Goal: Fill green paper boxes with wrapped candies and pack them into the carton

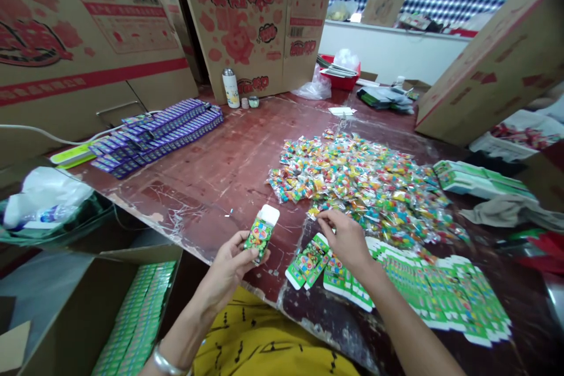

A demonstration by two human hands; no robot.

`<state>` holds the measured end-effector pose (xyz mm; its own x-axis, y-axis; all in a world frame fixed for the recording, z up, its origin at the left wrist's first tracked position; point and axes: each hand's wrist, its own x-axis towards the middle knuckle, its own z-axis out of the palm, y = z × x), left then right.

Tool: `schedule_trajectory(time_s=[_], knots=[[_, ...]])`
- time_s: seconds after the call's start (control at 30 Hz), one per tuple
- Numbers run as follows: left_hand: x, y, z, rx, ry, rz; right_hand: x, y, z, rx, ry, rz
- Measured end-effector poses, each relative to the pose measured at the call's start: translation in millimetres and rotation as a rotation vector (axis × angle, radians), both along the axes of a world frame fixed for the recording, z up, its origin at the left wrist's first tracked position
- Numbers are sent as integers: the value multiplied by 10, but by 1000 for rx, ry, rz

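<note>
My left hand [240, 255] is wrapped round a small green printed carton [259, 236], held upright and tilted above the table's near edge. The carton's white top flap stands up. At the near edge of a heap of clear candy packets [352, 173], my right hand [346, 238] has thumb and forefinger pinched at a small packet with yellow in it [313, 212]. Below that hand lie loose flat green cartons [308, 261]. A long overlapping row of flat green cartons [436, 288] stretches to the right, partly hidden by my right forearm.
Stacked purple boxes [154, 135] stand at the left beside a yellow-green object [73, 155]. A cardboard box [57, 311] at lower left holds rows of green cartons. Large cartons [251, 23] line the back, with a thermos [230, 88] before them. More green cartons [480, 179] lie right.
</note>
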<state>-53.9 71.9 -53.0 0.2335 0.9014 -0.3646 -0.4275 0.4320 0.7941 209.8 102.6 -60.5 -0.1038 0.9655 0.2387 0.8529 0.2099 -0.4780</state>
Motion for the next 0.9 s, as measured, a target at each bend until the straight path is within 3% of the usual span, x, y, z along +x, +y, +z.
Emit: schedule_trajectory(time_s=[0.13, 0.27, 0.43, 0.57, 0.63, 0.73, 0.9], knots=[[93, -13, -74, 32, 3, -104, -86, 274, -45, -63, -352, -38], [187, 8, -137, 136, 98, -126, -151, 421, -125, -77, -426, -27], [202, 62, -193, 371, 369, -114, -36, 357, 15, 2, -315, -47], [237, 61, -190, 478, 579, -149, -9, 158, 380, 34, 257, 31], [276, 50, -160, 507, 584, -175, -69, 71, 536, -16, 391, 121], [330, 29, -96, 524, 527, -202, -191, 10, 633, -23, 339, 173], [390, -23, -32, 520, 462, -174, -338, 1, 580, 94, 202, 258]])
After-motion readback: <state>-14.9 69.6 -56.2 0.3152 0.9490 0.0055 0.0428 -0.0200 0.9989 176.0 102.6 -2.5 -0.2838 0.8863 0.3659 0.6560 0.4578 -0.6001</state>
